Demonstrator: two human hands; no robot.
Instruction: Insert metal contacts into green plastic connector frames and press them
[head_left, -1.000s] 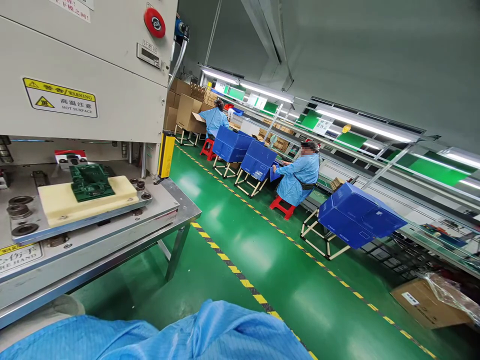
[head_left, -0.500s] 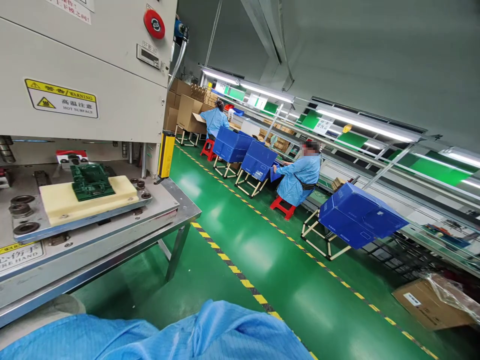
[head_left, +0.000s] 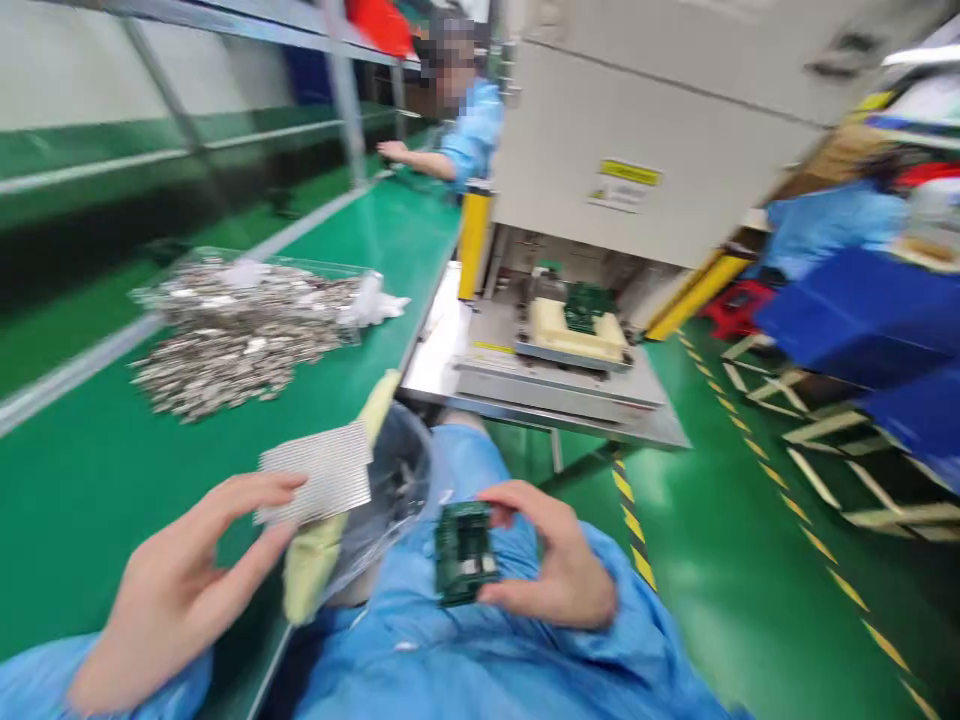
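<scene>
My left hand (head_left: 195,560) pinches the left edge of a thin, silvery ribbed sheet (head_left: 326,472) between thumb and fingers, above the green bench's edge. A pale yellow glove-like strip (head_left: 315,565) lies partly beneath the sheet. Over my lap, my right hand (head_left: 555,555) grips a small dark green plastic housing (head_left: 461,553) with an open recess. Farther off, another green housing (head_left: 586,305) sits on a cream block fixture (head_left: 551,325) in the press (head_left: 615,130). Motion blur softens the fine detail.
A pile of small metal parts (head_left: 225,350) lies on the green bench (head_left: 60,540), beside a clear tray. A lined bin (head_left: 405,480) stands by my knee. Beyond the bench a co-worker (head_left: 472,130) reaches forward. Blue boxes (head_left: 832,310) on frames stand at the right.
The view has swung left and down from the press and aisle to the bench. Both my hands have come into view, one with the ribbed sheet, the other with the green housing.
</scene>
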